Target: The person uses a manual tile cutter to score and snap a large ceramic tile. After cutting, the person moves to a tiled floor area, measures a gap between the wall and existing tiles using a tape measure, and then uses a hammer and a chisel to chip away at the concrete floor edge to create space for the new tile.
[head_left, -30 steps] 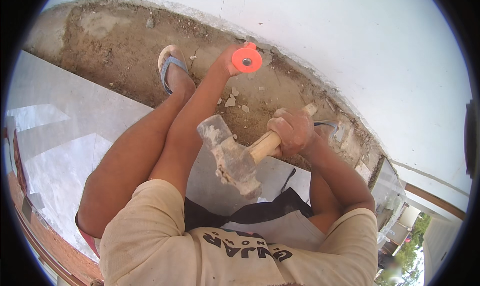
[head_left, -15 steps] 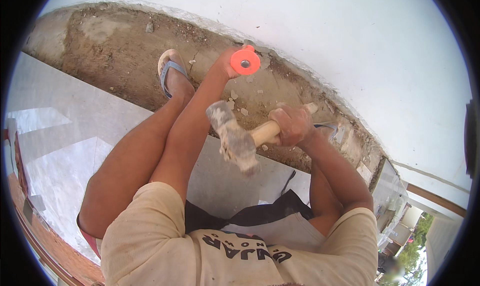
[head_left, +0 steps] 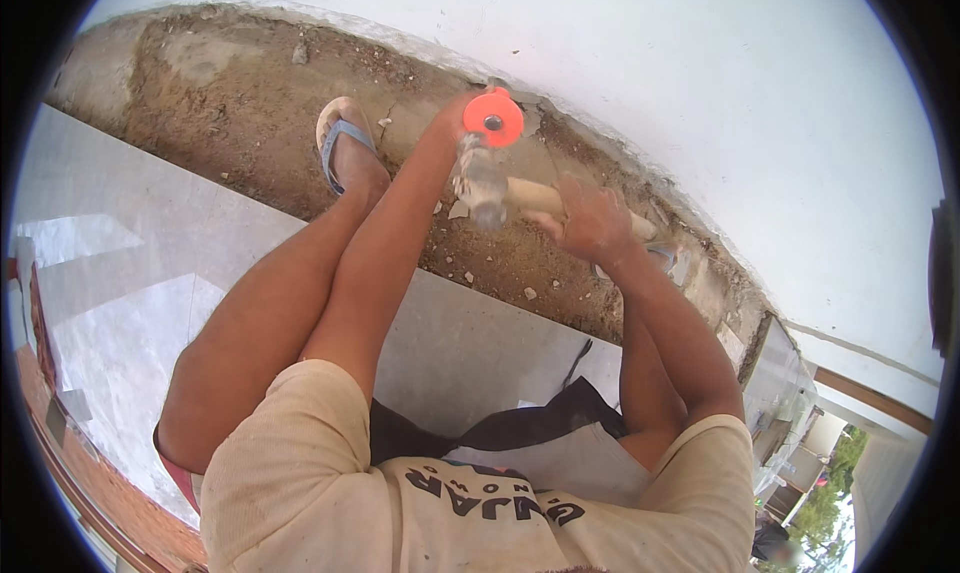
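Observation:
My left hand (head_left: 461, 114) reaches out to the foot of the white wall and is closed round a chisel with a round orange hand guard (head_left: 506, 115). The guard hides most of the fingers, and the chisel's shaft and tip cannot be seen. The chisel's grey metal struck end shows in the guard's middle. In my right hand (head_left: 592, 218) is the wooden handle of a hammer (head_left: 482, 185), gripped with its far end sticking out past the hand. The worn, dusty hammer head is just below the guard; whether they touch I cannot tell.
A strip of bare, rough ground (head_left: 250, 103) with small chips runs along the white wall (head_left: 680, 83). Large grey tiles (head_left: 470, 338) lie nearer me. My left foot, in a sandal (head_left: 347, 143), rests on the strip; a second sandal shows partly beyond my right hand.
The hammer has swung away from my body, up toward the orange guard, and its head has turned. My right hand's fingers have loosened slightly on the handle. My left hand has barely moved.

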Available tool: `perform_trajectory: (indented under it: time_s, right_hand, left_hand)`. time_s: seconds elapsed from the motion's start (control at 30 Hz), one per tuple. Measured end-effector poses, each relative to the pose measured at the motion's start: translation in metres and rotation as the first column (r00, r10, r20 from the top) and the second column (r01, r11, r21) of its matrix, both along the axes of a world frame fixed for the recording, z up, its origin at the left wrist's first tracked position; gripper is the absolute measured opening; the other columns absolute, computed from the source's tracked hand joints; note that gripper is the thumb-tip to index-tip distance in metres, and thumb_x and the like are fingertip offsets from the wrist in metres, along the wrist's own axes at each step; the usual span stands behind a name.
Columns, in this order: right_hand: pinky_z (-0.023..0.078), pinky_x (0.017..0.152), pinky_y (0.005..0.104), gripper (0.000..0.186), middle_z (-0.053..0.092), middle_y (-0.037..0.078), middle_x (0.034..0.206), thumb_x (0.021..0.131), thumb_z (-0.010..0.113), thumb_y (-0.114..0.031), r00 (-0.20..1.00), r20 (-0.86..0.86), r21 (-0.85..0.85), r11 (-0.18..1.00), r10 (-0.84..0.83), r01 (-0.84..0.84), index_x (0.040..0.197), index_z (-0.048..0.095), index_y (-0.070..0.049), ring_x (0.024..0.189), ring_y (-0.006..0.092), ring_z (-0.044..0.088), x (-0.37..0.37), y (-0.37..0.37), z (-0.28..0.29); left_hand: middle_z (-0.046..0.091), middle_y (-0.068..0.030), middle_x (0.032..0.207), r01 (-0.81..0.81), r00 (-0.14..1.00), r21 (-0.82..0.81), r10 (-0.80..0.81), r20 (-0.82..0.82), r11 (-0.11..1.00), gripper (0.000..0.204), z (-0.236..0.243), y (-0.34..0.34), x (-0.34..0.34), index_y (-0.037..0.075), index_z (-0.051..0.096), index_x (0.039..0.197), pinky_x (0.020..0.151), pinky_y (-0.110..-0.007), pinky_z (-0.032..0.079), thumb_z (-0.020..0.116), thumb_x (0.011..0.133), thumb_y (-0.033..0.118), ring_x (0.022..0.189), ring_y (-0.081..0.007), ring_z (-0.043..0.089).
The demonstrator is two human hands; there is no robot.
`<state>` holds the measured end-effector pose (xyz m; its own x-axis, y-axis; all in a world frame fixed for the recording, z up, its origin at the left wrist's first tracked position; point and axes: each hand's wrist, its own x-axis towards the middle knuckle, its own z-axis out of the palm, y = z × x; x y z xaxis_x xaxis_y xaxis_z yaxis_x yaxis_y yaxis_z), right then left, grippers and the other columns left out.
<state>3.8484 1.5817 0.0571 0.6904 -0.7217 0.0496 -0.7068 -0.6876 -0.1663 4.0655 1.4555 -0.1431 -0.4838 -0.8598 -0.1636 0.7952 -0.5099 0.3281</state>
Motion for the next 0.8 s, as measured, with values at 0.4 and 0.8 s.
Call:
perform_trajectory:
  time_s: [0.4, 0.8]
  right_hand:
    - [0.050, 0.076, 0.0502, 0.057, 0.068, 0.019, 0.093, 0.088, 0.055, -0.058, 0.986, -0.100, 0.182, 0.972, -0.130, 0.147, 0.108, 0.058, -0.005, 0.088, 0.0387, 0.065, 0.006, 0.003, 0.037]
    - [0.047, 0.081, 0.0483, 0.058, 0.067, 0.021, 0.092, 0.089, 0.054, -0.057, 0.827, -0.348, 0.291, 0.788, -0.442, 0.543, 0.105, 0.062, -0.002, 0.090, 0.0404, 0.063, -0.027, 0.013, 0.063]
  left_hand:
    - [0.063, -0.0048, 0.092, -0.096, 0.992, 0.187, 0.077, 0.104, 0.978, 0.019, 0.001, -0.006, -0.002, 0.001, 0.060, 0.108, 0.068, -0.033, 0.055, 0.053, 0.099, 0.016, 0.079, -0.0168, 0.062]
    - [0.059, -0.0120, 0.118, -0.269, 0.953, 0.665, 0.294, 0.078, 0.697, 0.025, 0.055, -0.033, -0.037, 0.004, 0.052, 0.116, 0.079, -0.047, 0.055, 0.046, 0.094, 0.014, 0.097, -0.0256, 0.063]
